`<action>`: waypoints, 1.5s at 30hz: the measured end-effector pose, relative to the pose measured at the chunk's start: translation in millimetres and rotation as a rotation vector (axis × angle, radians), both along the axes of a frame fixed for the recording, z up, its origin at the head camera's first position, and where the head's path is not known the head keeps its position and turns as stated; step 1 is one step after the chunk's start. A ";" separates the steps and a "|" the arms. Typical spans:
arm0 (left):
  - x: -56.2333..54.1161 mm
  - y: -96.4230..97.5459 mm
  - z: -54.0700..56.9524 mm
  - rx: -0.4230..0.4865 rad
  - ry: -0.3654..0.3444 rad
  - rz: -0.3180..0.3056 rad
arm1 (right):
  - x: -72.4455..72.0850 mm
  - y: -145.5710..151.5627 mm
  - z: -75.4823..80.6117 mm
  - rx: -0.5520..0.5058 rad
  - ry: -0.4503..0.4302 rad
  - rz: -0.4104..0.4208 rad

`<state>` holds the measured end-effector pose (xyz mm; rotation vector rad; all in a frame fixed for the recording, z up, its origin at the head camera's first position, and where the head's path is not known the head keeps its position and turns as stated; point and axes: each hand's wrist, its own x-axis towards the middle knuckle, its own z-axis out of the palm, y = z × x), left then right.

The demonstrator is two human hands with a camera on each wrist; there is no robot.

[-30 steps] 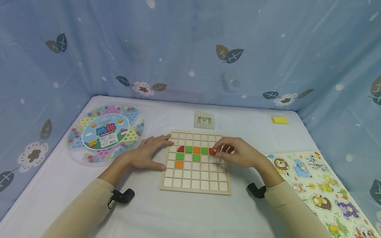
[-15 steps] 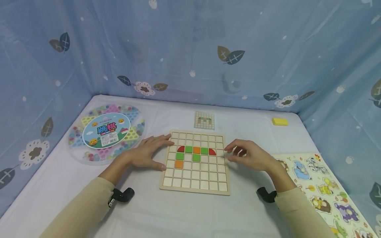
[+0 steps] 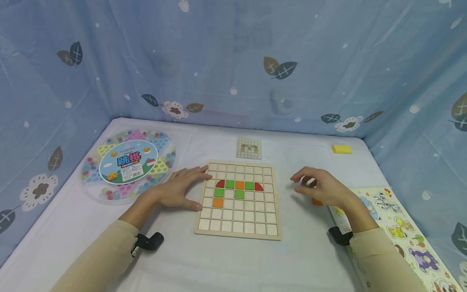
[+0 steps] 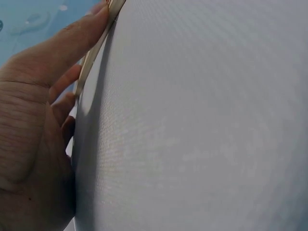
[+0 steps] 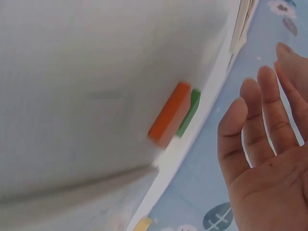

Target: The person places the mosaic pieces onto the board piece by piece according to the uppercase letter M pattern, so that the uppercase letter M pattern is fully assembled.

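Observation:
A square wooden grid board (image 3: 238,226) lies in the middle of the table in the head view. Red, green and orange tiles fill some of its cells; a rounded red tile (image 3: 258,187) ends the row on the right. My left hand (image 3: 178,189) rests along the board's left edge, thumb and fingertips touching it, fingers spread. To the right of the board my right hand (image 3: 324,187) hovers, fingers loosely bent and holding nothing. Partly hidden below it sits an orange block (image 3: 317,201); the right wrist view shows this with a green block (image 5: 192,111) beside it.
Behind the board lies a small pattern card (image 3: 249,149). A round marble-game box (image 3: 128,162) stands at the left. On the right are a yellow block (image 3: 341,149) and an animal puzzle board (image 3: 421,243), partly under my right forearm. A patterned blue curtain (image 3: 219,61) surrounds the table.
My right hand has let go of the rounded red tile at the row's right end and moved right, off the board to above the loose blocks. My left hand has stayed put.

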<state>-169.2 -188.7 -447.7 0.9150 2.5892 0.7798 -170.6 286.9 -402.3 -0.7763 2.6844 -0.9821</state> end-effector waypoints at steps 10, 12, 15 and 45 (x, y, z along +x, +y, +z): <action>0.9 -0.5 0.6 -0.004 0.001 0.005 | -2.9 17.1 -2.8 0.043 -0.007 -0.074; 1.4 -0.8 0.9 -0.003 -0.003 0.007 | -3.3 19.1 -3.3 0.053 -0.020 -0.090; 2.0 -1.1 0.6 0.000 -0.005 0.011 | -3.4 21.6 -3.4 0.065 -0.040 -0.113; 0.8 0.0 -1.1 0.000 0.007 0.010 | -2.4 31.1 -11.5 0.151 -0.104 -0.163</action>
